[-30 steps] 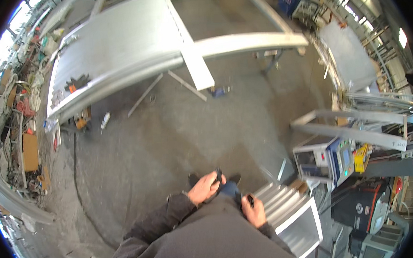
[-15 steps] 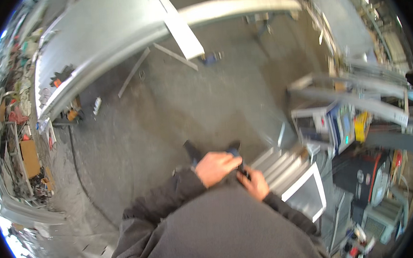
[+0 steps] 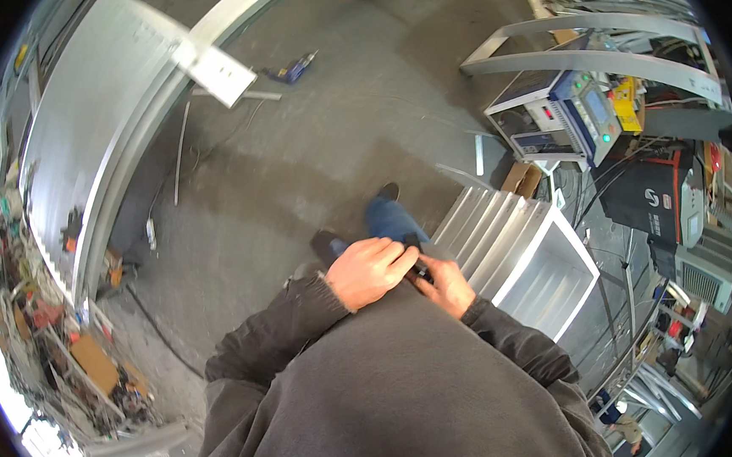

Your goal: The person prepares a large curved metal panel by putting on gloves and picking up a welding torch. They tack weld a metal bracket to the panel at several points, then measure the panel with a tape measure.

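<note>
Close in front of my dark jacket, both hands are together on a small black object [image 3: 420, 266]. My left hand [image 3: 364, 273] is closed with its fingers bent, and its fingertips meet the black object. My right hand [image 3: 445, 286] is curled round the object's other side, thumb and fingers pinching it. Fingers cover most of the object, so its kind cannot be made out. Just right of my right hand stands a ribbed silver metal housing [image 3: 504, 257] with an open frame.
A large metal-topped table [image 3: 80, 138] stands at the left, a flat bar [image 3: 218, 73] jutting past its edge. A blue tool [image 3: 291, 70] lies on the floor beyond. At right are a control unit [image 3: 575, 116] with lit buttons and a black machine [image 3: 648, 196]. Another person [image 3: 624, 427] appears lower right.
My view has turned to the right, so the table has shifted left and the control unit and housing stand higher in the picture. My hands stay together on the black object.
</note>
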Demonstrator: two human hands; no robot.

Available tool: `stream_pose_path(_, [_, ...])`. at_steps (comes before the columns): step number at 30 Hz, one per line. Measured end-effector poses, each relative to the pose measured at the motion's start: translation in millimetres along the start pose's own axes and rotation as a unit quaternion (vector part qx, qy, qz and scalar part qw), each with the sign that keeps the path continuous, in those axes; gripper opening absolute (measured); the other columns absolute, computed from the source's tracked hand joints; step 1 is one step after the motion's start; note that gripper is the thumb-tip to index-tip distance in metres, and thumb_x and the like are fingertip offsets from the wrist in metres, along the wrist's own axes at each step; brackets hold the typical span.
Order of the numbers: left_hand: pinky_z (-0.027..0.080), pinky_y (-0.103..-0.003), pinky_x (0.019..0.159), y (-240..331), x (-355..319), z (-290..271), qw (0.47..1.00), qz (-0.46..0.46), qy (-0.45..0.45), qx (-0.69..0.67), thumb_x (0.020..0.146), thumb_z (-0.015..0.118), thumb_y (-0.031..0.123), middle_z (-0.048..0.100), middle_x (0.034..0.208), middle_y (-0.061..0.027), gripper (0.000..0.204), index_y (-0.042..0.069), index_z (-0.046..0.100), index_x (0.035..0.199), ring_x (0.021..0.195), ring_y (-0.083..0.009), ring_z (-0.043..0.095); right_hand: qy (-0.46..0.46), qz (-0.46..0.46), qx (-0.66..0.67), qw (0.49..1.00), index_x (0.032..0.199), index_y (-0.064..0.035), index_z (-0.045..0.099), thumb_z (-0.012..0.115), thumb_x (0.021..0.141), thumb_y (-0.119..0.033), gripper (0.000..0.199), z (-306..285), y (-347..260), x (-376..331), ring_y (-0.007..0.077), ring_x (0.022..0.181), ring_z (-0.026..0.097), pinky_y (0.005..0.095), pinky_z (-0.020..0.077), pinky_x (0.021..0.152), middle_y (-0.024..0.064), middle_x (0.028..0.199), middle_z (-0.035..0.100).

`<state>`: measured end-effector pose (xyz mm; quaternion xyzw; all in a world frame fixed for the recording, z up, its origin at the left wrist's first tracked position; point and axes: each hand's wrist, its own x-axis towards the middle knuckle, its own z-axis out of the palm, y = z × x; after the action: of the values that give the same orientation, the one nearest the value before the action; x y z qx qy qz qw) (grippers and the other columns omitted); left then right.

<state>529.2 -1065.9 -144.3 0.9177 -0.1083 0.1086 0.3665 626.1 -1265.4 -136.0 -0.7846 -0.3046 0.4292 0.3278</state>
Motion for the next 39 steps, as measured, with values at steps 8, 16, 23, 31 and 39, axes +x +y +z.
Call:
stream_pose_path(8, [0.056, -0.037, 0.074, -34, 141, 23, 0.995, 0.060, -0.080, -0.027, 0.083, 0.068, 0.006, 0.064, 0.090, -0.0085, 0.031, 0.000, 0.066, 0.113, 0.082, -0.0259, 0.067, 0.053, 0.035, 0.060, 0.996, 0.108, 0.0045, 0.060, 0.067, 0.096, -0.010, 0.020, -109, 41, 29, 0.0497, 0.093, 0.065, 0.0489, 0.0512, 0.076, 0.0290, 0.094, 0.067])
stream_pose_path(16, [0.055, -0.030, 0.071, -76, 256, 43, 0.971, 0.193, -0.120, 0.070, 0.080, 0.067, 0.013, 0.060, 0.081, -0.0053, 0.031, -0.004, 0.067, 0.106, 0.075, -0.0183, 0.065, 0.110, 0.047, 0.059, 0.991, 0.111, 0.0015, 0.061, 0.070, 0.092, -0.008, 0.023, -178, 74, 78, 0.0492, 0.099, 0.065, 0.0521, 0.0525, 0.081, 0.0292, 0.100, 0.068])
stream_pose_path(23, [0.058, -0.034, 0.077, -181, 381, 46, 0.946, 0.253, -0.204, 0.011, 0.085, 0.067, 0.012, 0.064, 0.086, -0.0090, 0.028, -0.003, 0.063, 0.108, 0.082, -0.0228, 0.069, 0.174, 0.090, 0.077, 0.978, 0.110, 0.0020, 0.060, 0.068, 0.094, -0.010, 0.022, -249, 84, 188, 0.0482, 0.097, 0.067, 0.0515, 0.0548, 0.080, 0.0284, 0.098, 0.070])
stream_pose_path(31, [0.057, -0.043, 0.086, -297, 551, -30, 0.895, 0.190, -0.386, -0.116, 0.090, 0.069, 0.013, 0.067, 0.109, -0.0118, 0.038, 0.001, 0.055, 0.123, 0.104, -0.0312, 0.068, 0.242, 0.109, 0.120, 0.957, 0.121, -0.0032, 0.045, 0.069, 0.097, -0.016, 0.036, -351, 28, 324, 0.0508, 0.093, 0.066, 0.0542, 0.0521, 0.076, 0.0283, 0.094, 0.070])
stream_pose_path(39, [0.055, -0.050, 0.079, -447, 640, -115, 0.864, -0.002, -0.504, -0.011, 0.083, 0.068, 0.003, 0.069, 0.105, -0.0123, 0.035, 0.013, 0.060, 0.115, 0.096, -0.0389, 0.069, 0.314, 0.101, 0.084, 0.940, 0.110, -0.0079, 0.065, 0.084, 0.082, -0.018, 0.036, -446, 8, 373, 0.0307, 0.096, 0.066, 0.0406, 0.0540, 0.088, 0.0126, 0.101, 0.065])
